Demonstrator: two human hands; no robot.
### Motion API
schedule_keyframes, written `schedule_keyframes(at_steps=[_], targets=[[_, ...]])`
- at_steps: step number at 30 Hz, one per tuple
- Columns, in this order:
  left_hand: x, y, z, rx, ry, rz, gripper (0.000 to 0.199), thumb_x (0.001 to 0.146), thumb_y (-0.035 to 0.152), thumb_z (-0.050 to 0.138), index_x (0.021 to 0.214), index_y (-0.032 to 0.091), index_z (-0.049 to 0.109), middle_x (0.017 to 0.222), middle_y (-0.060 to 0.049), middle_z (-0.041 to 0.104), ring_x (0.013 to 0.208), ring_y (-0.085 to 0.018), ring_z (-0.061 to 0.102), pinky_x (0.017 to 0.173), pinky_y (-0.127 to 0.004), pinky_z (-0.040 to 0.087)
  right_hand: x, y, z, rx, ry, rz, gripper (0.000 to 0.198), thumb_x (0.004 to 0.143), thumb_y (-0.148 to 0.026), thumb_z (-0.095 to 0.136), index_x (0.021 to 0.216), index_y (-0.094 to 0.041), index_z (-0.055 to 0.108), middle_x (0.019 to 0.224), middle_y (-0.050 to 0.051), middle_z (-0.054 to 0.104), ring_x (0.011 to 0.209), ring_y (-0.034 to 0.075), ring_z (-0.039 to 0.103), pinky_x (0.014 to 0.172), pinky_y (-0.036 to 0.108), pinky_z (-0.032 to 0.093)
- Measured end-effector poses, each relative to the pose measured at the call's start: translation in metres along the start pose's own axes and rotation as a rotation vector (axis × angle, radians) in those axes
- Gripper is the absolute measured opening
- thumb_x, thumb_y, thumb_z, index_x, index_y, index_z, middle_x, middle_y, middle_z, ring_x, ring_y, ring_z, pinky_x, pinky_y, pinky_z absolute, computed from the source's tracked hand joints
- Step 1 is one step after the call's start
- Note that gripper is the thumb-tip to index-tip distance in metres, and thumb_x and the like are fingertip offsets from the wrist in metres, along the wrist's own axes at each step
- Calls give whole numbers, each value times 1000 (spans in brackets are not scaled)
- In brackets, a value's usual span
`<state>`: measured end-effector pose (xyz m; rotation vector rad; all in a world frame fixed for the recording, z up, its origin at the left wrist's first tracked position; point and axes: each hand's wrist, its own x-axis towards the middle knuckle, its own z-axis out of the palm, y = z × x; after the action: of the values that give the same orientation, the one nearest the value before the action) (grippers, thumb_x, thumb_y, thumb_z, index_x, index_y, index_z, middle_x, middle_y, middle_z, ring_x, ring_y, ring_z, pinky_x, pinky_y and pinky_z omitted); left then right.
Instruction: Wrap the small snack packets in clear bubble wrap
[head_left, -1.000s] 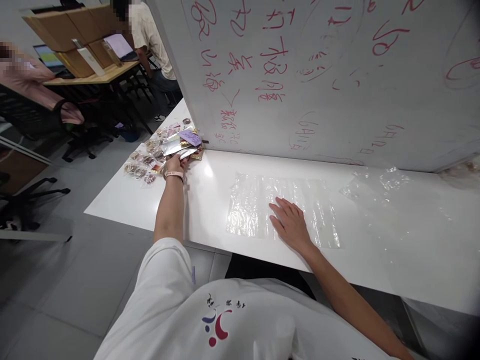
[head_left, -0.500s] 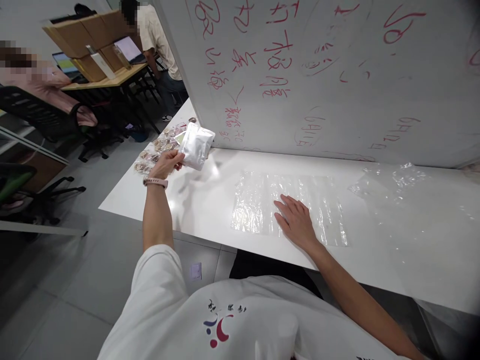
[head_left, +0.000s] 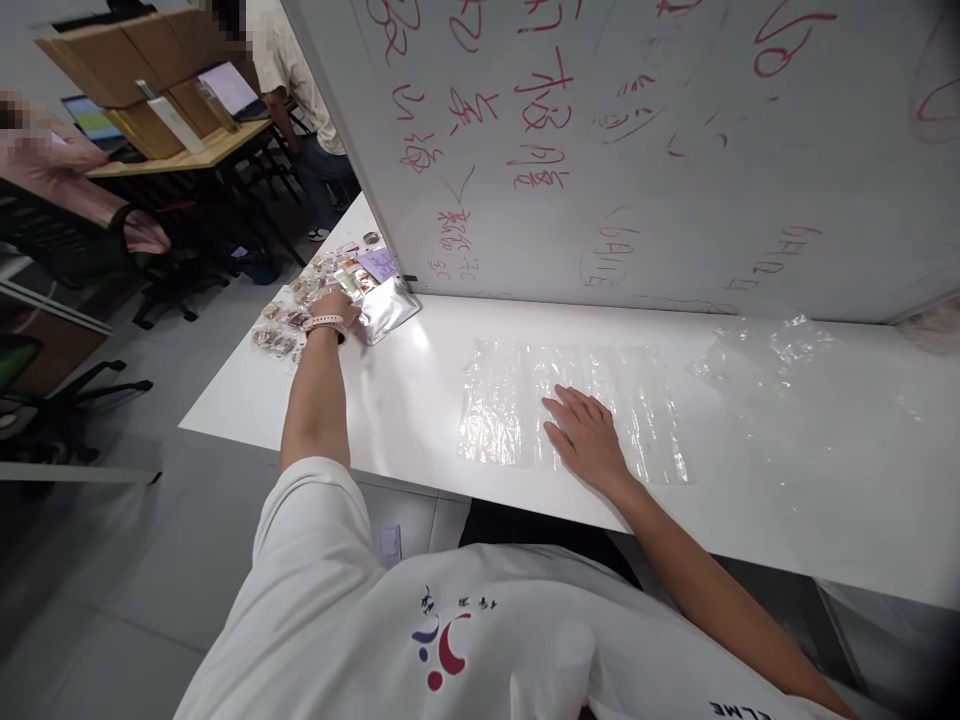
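My left hand [head_left: 334, 306], with a pink watch band on its wrist, is at the far left of the white table, over small clear-wrapped packets [head_left: 277, 330]. Just to its right a silver foil pouch [head_left: 391, 312] rests on the table beside the pile. The fingers of that hand are mostly hidden, so whether they still touch the pouch is unclear. Flat on a clear plastic sheet with several strip-like sections [head_left: 499, 410] lies my right hand [head_left: 592, 435], fingers spread and holding nothing.
A whiteboard [head_left: 637, 150] with red writing stands along the table's back edge. Crumpled clear plastic [head_left: 795, 345] lies at the right. A purple packet [head_left: 377, 263] is behind the foil pouch. Two people are near a wooden desk [head_left: 217, 147] at the back left.
My left hand has brought the silver pouch down from the air to the table and shifted over the packets. A purple packet has come into sight. My right hand stays on the sheet.
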<state>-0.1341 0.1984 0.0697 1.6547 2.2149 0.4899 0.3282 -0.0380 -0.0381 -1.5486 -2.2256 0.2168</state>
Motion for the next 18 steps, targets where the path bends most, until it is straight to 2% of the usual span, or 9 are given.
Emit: schedule_keyframes(at_steps=[3, 7, 10, 12, 15, 17, 18], targets=[[-31, 10, -11, 162, 33, 26, 17, 72, 18, 65, 63, 17, 51, 71, -9, 58, 103, -33, 58, 92, -41, 42, 1, -2, -1, 3, -1, 2, 45, 104, -42, 31, 137, -24, 57, 152, 7, 47, 144, 26, 37, 117, 51, 28], [-71, 35, -36, 414, 84, 235, 9, 78, 14, 57, 70, 14, 55, 97, -16, 61, 112, -36, 55, 98, -45, 39, 1, -4, -3, 18, -13, 5, 46, 104, -41, 31, 137, -24, 57, 153, 8, 47, 144, 27, 37, 117, 51, 27], [-81, 56, -48, 567, 16, 269, 1, 78, 10, 58, 78, 9, 58, 106, -19, 59, 118, -38, 51, 102, -48, 37, 2, -4, -4, 21, -24, 9, 48, 104, -41, 30, 138, -22, 57, 154, 9, 45, 145, 27, 35, 118, 51, 26], [-80, 68, -52, 584, -36, 224, 6, 75, 8, 61, 81, 8, 59, 101, -18, 61, 118, -37, 50, 104, -48, 36, 2, -4, -4, 23, -23, 13, 49, 104, -41, 30, 139, -21, 57, 155, 10, 44, 146, 27, 35, 118, 51, 26], [-86, 81, -61, 575, -26, 205, 9, 72, 7, 65, 73, 11, 57, 85, -12, 60, 113, -36, 52, 102, -46, 39, 2, -3, -3, 33, -30, 15, 48, 103, -40, 30, 140, -22, 56, 155, 9, 44, 146, 26, 35, 119, 51, 26], [-101, 89, -72, 470, -4, 212, 17, 71, 9, 68, 63, 14, 54, 74, -8, 55, 109, -35, 55, 98, -43, 41, 2, -3, -3, 36, -45, 12, 48, 103, -40, 30, 142, -24, 53, 156, 7, 42, 147, 25, 33, 120, 52, 25], [-113, 95, -79, 333, 35, 182, 21, 70, 9, 70, 59, 14, 53, 70, -6, 52, 106, -34, 57, 96, -42, 42, 2, -3, -4, 39, -56, 8, 48, 104, -40, 30, 143, -24, 52, 157, 7, 41, 148, 25, 32, 121, 52, 24]])
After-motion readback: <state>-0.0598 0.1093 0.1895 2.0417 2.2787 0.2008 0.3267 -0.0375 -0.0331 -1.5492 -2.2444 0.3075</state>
